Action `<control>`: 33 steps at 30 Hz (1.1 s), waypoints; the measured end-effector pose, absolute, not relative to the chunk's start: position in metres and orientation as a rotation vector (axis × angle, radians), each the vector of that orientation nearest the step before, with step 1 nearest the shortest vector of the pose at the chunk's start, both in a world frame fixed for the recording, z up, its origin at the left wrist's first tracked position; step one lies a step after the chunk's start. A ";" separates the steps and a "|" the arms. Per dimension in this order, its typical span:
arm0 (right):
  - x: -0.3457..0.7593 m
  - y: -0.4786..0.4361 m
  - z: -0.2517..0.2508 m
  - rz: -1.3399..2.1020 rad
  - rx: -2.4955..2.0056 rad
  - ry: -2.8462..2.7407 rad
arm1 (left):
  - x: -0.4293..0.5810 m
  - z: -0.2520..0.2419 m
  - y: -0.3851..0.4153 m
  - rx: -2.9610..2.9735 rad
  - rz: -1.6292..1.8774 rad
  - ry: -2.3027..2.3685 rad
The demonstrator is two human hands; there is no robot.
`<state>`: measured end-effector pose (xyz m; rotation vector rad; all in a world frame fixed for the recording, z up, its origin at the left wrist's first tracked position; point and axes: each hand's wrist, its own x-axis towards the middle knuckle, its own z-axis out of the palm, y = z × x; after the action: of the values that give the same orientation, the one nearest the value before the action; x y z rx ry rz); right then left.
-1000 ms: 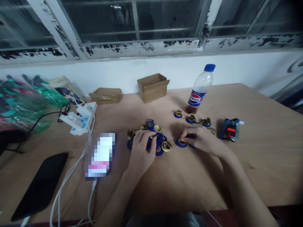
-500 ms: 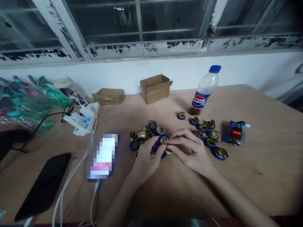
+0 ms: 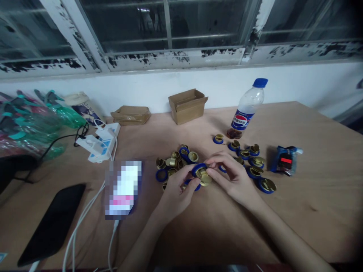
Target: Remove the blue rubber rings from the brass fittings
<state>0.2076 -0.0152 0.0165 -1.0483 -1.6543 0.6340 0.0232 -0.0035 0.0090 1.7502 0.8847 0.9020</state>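
Observation:
Between my hands is a round brass-coloured fitting (image 3: 205,178) with a blue ring round it and a flap-like plate. My left hand (image 3: 178,189) pinches its left side between thumb and fingers. With thumb and fingertips, my right hand (image 3: 231,179) grips its right edge. Left of and behind my left hand lies a pile of loose brass-coloured parts (image 3: 172,162) and blue rings (image 3: 161,175); my fingers hide part of it. Several similar fittings (image 3: 255,172) with blue rings stand in a group beyond my right hand.
A Pepsi bottle (image 3: 241,120) with a little dark liquid stands behind the fittings. Right of them lies a small blue packet (image 3: 284,160). Two cardboard boxes (image 3: 187,109) rest near the wall. On the left are a lit phone (image 3: 124,189), a dark phone (image 3: 52,224), cables and a power strip (image 3: 103,145).
The fitting has tilted and its brass plate now shows more plainly toward me. My right fingers have shifted along its edge, a little right of where they were.

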 end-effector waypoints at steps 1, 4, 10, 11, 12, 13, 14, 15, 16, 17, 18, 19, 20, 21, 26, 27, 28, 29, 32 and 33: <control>0.208 -0.015 0.017 0.617 -1.050 -1.653 | 0.024 0.009 -0.004 1.737 0.900 0.855; 0.208 -0.016 0.019 0.567 -1.057 -1.677 | 0.025 0.008 -0.005 1.707 0.929 0.818; 0.203 -0.020 0.020 0.463 -1.068 -1.759 | 0.030 0.006 -0.005 1.694 0.970 0.918; 0.203 -0.021 0.020 0.452 -1.064 -1.763 | 0.030 0.006 -0.005 1.706 0.984 0.934; 0.202 -0.022 0.021 0.442 -1.059 -1.767 | 0.029 0.006 -0.004 1.728 0.999 0.949; 0.202 -0.022 0.021 0.435 -1.054 -1.771 | 0.029 0.007 -0.004 1.761 1.014 0.967; 0.202 -0.023 0.021 0.428 -1.047 -1.777 | 0.028 0.007 -0.004 1.806 1.028 0.990; 0.201 -0.023 0.021 0.428 -1.039 -1.787 | 0.028 0.007 -0.003 1.862 1.040 1.013; 0.201 -0.023 0.021 0.431 -1.031 -1.798 | 0.027 0.006 -0.003 1.924 1.051 1.034; 0.201 -0.023 0.021 0.437 -1.024 -1.809 | 0.027 0.006 -0.003 1.984 1.062 1.050; 0.201 -0.023 0.021 0.443 -1.017 -1.817 | 0.026 0.006 -0.002 2.034 1.074 1.058; 0.201 -0.023 0.021 0.449 -1.012 -1.824 | 0.026 0.005 -0.002 2.075 1.092 1.061; 0.201 -0.023 0.021 0.453 -1.009 -1.828 | 0.026 0.004 -0.002 2.106 1.111 1.059; 0.201 -0.023 0.021 0.453 -1.009 -1.829 | 0.026 0.004 -0.002 2.127 1.128 1.057; 0.201 -0.023 0.022 0.440 -1.023 -1.837 | 0.026 0.004 -0.003 2.167 1.159 1.035; 0.201 -0.023 0.022 0.436 -1.023 -1.841 | 0.027 0.004 -0.003 2.170 1.163 1.029; 0.202 -0.023 0.022 0.430 -1.023 -1.843 | 0.027 0.005 -0.004 2.172 1.168 1.022; 0.202 -0.023 0.022 0.425 -1.023 -1.843 | 0.027 0.005 -0.004 2.172 1.173 1.015; 0.201 -0.023 0.021 0.404 -1.025 -1.837 | 0.029 0.005 -0.005 2.172 1.188 1.000; 0.201 -0.023 0.020 0.394 -1.025 -1.832 | 0.029 0.005 -0.005 2.171 1.187 0.993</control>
<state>0.2013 -0.0232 0.0201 -1.0247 -1.8322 0.3937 0.0292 -0.0051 0.0049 2.1707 0.9929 1.1868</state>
